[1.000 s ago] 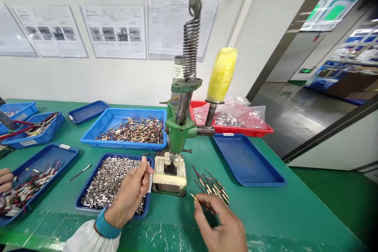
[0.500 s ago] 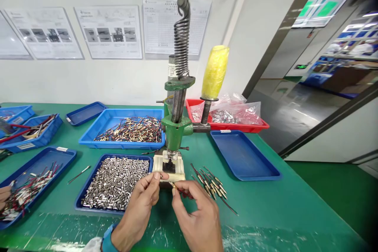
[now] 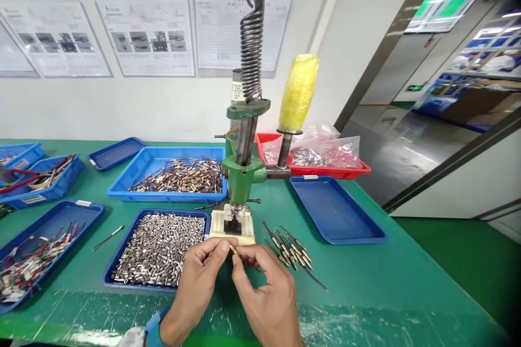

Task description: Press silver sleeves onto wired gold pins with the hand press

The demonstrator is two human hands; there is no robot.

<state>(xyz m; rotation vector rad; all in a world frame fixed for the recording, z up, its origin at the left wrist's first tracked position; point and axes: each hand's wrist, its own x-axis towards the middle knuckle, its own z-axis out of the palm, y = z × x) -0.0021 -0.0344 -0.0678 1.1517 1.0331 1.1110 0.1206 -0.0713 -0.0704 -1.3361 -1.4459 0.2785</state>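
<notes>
My left hand (image 3: 202,274) pinches thumb against index finger; a small silvery metal sleeve showed at these fingertips a moment earlier and is now mostly covered. Between the fingertips of my right hand (image 3: 264,284) is a brass-coloured wire connector (image 3: 233,250), its tip close to my left fingers. Both hands meet just in front of the cream base (image 3: 244,239) of a green hand press (image 3: 241,179). Left of them stands a blue tray (image 3: 106,276) of metal sleeves (image 3: 160,249). Several brass connectors on wires (image 3: 291,249) lie on the table to the right.
A yellow-wrapped lever handle (image 3: 299,95) rises on the press's right. Behind stand a light-blue bin (image 3: 118,193) of wired connectors and a red tray (image 3: 350,173) with plastic bags. A dark-blue tray (image 3: 337,211) lies right; another (image 3: 87,222) holds wires at left. One loose wire (image 3: 108,238) lies between trays.
My hands have come together, bringing the connector up to my left fingertips. Another person's fingers over the left wire tray have gone out of view. The camera view has shifted slightly.
</notes>
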